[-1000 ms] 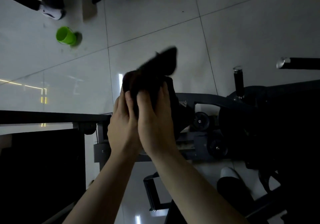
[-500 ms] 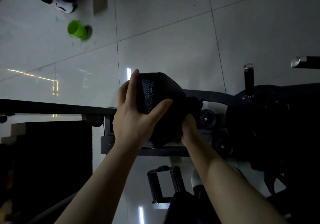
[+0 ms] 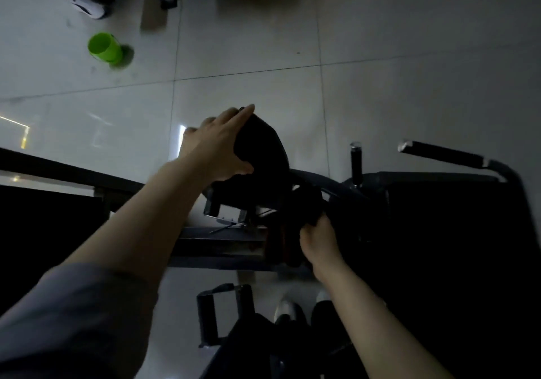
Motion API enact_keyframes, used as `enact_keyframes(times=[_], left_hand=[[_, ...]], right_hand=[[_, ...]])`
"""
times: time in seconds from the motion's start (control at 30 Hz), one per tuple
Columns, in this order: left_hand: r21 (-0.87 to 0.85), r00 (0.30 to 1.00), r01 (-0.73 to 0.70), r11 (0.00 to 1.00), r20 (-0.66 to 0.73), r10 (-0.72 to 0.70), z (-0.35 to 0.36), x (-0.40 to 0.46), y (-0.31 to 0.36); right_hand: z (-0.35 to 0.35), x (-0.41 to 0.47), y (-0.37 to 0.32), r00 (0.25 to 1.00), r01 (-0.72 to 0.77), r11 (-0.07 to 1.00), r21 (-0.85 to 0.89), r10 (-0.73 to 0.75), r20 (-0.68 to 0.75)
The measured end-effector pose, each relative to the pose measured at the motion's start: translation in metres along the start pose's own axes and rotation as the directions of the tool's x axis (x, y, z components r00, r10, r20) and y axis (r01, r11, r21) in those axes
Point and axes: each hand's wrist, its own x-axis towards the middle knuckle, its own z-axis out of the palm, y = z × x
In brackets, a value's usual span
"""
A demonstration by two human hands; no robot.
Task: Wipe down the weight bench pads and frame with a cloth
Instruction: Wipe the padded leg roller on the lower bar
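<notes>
A small black pad (image 3: 263, 150) stands on the dark bench frame (image 3: 216, 241) in the middle of the view. My left hand (image 3: 216, 147) holds the pad's left side, fingers reaching over its top and thumb across its front. Lower and to the right, my right hand (image 3: 317, 238) grips a dark cloth (image 3: 304, 205) bunched against the frame just under the pad. The cloth is hard to make out against the black machine parts.
A green cup (image 3: 105, 48) stands on the pale tiled floor at the upper left, near another person's shoe (image 3: 87, 6). Two black handles (image 3: 355, 159) (image 3: 445, 154) stick up at the right. A dark panel (image 3: 49, 232) fills the left, and my shoes (image 3: 288, 311) show below.
Both hands held the cloth together a second ago. My left hand then took hold of the pad, and my right hand dropped down and right with the cloth to the frame.
</notes>
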Motion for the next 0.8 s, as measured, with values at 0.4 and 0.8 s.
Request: enact_keyframes(times=[0.4, 0.8], left_hand=[[0.212, 0.949, -0.223, 0.951, -0.177, 0.262, 0.024, -0.011, 0.041], [-0.613, 0.827, -0.545, 0.572, -0.285, 0.484, 0.054, -0.171, 0.135]], right_hand=[[-0.085, -0.074, 0.019, 0.919, 0.107, 0.672, -0.732, -0.348, -0.185], [-0.126, -0.208, -0.009, 0.741, 0.529, 0.618, -0.581, -0.670, -0.038]])
